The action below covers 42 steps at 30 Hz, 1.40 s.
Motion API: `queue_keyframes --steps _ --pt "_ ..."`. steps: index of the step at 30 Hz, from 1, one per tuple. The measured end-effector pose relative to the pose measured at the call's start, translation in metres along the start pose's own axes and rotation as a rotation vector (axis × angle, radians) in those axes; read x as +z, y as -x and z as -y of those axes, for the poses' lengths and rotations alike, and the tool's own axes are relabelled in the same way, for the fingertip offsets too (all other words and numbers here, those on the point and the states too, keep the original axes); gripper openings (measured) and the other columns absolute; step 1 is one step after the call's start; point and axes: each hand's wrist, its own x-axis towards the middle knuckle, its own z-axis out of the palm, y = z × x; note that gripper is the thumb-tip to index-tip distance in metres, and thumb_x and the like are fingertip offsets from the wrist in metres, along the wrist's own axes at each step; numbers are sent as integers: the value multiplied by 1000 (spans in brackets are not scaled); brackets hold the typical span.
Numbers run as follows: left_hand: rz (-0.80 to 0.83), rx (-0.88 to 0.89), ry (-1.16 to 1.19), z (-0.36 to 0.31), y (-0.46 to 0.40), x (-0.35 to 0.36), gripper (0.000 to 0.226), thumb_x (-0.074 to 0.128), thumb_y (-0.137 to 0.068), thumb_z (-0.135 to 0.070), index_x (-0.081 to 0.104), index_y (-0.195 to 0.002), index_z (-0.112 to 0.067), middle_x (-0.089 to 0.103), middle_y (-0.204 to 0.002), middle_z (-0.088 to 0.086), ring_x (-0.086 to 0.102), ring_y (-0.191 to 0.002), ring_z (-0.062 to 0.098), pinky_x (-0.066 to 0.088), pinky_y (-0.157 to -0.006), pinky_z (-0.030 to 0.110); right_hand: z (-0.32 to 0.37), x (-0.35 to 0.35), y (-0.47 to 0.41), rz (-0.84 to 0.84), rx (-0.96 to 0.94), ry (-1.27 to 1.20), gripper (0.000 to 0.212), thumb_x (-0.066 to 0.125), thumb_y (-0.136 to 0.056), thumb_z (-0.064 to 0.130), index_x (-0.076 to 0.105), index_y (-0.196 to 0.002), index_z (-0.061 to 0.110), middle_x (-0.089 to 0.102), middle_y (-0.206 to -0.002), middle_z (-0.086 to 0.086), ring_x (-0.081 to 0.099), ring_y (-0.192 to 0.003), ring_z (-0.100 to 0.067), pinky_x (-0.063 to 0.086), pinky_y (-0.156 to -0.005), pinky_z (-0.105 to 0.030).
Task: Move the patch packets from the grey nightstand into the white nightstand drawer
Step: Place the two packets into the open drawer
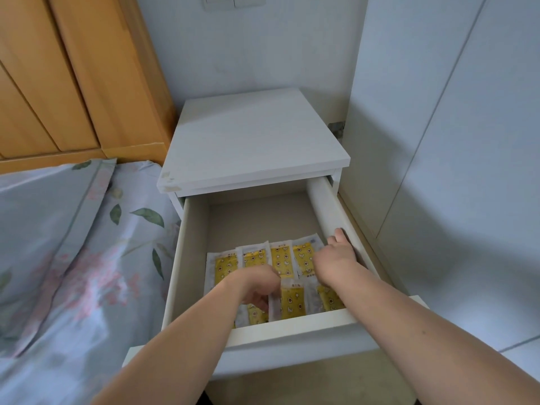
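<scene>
The white nightstand (251, 135) stands in the corner with its top drawer (292, 327) pulled out toward me. Several yellow patch packets (282, 258) in clear wrappers lie in two rows on the drawer floor. My left hand (258, 287) is inside the drawer with its fingers pinched on the top edge of a front-row packet (291, 302). Over the back-row packets at the right, my right hand (336, 258) lies palm down, its thumb touching the drawer's right wall. The grey nightstand is not in view.
A bed with a floral cover (76, 258) lies close on the left, touching the drawer's side. A wooden headboard (73, 74) rises behind it. White walls close in behind and on the right. The back half of the drawer floor (257, 220) is bare.
</scene>
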Motion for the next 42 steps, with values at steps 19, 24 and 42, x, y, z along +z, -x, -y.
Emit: queue_keyframes --steps 19,24,42 --pt "-211 93 -504 10 -11 1 24 51 -96 -12 62 -118 -8 63 -100 7 64 -82 21 57 -72 27 1 2 6 -47 1 -116 25 51 -92 25 63 -113 20 62 -122 -4 45 -127 -26 2 -117 -50" --pt "-279 108 -505 10 -13 -3 20 49 -95 -12 64 -107 -9 65 -97 6 64 -83 20 55 -71 27 1 5 7 -69 -7 -124 22 51 -92 22 64 -110 17 64 -118 -5 50 -122 -26 2 -117 -51" --pt "-811 309 -709 -170 413 -217 38 38 -104 -27 48 -134 -7 48 -133 7 49 -120 23 46 -99 33 -180 -403 235 -423 -171 -587 16 50 -89 15 53 -104 10 57 -97 -6 57 -86 -23 41 -71 -30"
